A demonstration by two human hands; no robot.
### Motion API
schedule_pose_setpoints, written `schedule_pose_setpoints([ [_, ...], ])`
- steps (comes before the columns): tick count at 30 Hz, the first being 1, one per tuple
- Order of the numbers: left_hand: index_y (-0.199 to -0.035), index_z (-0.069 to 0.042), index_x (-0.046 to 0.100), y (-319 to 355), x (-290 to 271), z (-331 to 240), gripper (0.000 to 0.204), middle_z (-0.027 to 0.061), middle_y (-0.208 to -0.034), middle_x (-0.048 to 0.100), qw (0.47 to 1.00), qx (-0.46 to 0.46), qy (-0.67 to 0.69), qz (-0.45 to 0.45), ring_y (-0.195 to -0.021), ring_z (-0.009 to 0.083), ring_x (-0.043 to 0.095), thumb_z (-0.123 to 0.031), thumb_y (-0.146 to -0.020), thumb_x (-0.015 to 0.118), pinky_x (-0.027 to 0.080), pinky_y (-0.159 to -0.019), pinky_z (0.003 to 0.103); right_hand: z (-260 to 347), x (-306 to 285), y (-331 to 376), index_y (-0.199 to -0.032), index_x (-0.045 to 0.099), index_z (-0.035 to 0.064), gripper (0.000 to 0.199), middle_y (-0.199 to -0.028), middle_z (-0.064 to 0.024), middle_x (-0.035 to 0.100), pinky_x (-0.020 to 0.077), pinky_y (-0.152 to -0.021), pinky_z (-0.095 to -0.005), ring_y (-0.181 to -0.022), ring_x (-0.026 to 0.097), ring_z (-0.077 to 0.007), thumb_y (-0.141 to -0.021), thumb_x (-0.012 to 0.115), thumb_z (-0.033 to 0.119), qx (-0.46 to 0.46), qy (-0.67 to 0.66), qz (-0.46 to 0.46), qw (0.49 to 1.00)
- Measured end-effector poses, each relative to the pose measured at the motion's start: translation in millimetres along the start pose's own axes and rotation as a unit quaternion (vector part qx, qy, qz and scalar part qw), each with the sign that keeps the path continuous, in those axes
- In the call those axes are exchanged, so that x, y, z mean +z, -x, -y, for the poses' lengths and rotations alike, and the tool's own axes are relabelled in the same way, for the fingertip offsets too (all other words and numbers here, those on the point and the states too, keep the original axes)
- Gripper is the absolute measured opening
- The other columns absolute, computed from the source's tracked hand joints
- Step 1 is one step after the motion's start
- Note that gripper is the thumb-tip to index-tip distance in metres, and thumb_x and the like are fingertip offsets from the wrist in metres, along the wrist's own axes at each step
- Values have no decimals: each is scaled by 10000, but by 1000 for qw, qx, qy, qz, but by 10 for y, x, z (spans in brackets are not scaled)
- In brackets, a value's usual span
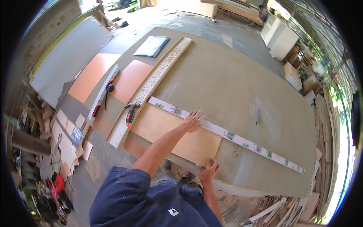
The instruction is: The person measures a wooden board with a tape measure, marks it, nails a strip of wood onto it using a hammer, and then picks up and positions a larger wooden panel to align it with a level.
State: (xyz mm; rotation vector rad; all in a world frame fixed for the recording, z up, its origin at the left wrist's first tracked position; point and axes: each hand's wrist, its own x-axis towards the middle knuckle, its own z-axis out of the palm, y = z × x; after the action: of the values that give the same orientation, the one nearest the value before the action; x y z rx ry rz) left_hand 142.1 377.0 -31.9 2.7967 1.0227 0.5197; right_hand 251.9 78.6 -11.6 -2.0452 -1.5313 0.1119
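A rectangular plywood panel lies on the large grey-brown worktable, at its near edge. Along its far edge runs a long white strip with green and grey printing, reaching well past the panel to the right. My left hand is closed over this strip near its middle, fingers across it. At the panel's near right corner, my right hand has its fingers bent against the edge, with thumb and fingertips touching the wood. A claw hammer with a red and black handle lies left of the panel on a pale perforated board.
Left of the perforated board are orange-pink sheets, a long metal bar, and a blue-edged packet. A thin dark piece lies on the table. Scrap wood is piled at the lower right.
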Motion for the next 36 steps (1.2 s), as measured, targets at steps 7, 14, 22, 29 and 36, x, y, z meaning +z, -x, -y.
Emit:
schedule_pose_setpoints([
  [7, -1333, -134, 576, -7, -147, 222, 495, 190, -1248, 538, 991, 40, 57, 111, -1227, 341, 474, -358, -895, 630, 355, -1025, 501, 81, -87, -19, -1188, 603, -90, 758, -1203, -173, 492, 358, -983, -469, -1060, 472, -356, -737, 787, 490, 46, -13, -22, 999],
  [14, -1286, -128, 616, 233, -171, 410, 487, 145, -1157, 542, 992, 33, 121, -27, -1160, 331, 490, -382, -873, 658, 365, -990, 481, 305, -167, 5, -1247, 598, -60, 681, -1351, -197, 448, 328, -1044, -466, -1211, 443, -376, -805, 738, 438, 106, 38, 7, 994],
  [22, -1319, -161, 611, 241, -340, 593, 491, 130, -1132, 532, 990, 52, 128, -26, -1122, 328, 485, -397, -889, 638, 357, -991, 478, 1084, 435, -217, -1205, 678, 107, 463, -1428, -184, 461, 291, -1107, -496, -1356, 374, -344, -892, 626, 444, -33, 24, 48, 998],
  [29, -1300, -156, 629, 255, -286, 668, 458, 143, -1149, 537, 994, 51, 97, -25, -1133, 343, 483, -382, -901, 622, 356, -996, 489, 1208, 547, -251, -1150, 707, 127, 388, -1404, -106, 490, 295, -1113, -473, -1350, 387, -308, -828, 682, 341, 17, -38, 47, 998],
  [36, -1305, -193, 636, 221, -230, 622, 469, 161, -1194, 541, 996, 4, 88, 7, -1158, 351, 472, -279, -849, 698, 313, -1033, 503, 842, 153, -273, -1118, 692, 81, 341, -1332, -113, 551, 333, -1086, -455, -1289, 455, -310, -830, 698, 264, 29, -102, 43, 993],
])
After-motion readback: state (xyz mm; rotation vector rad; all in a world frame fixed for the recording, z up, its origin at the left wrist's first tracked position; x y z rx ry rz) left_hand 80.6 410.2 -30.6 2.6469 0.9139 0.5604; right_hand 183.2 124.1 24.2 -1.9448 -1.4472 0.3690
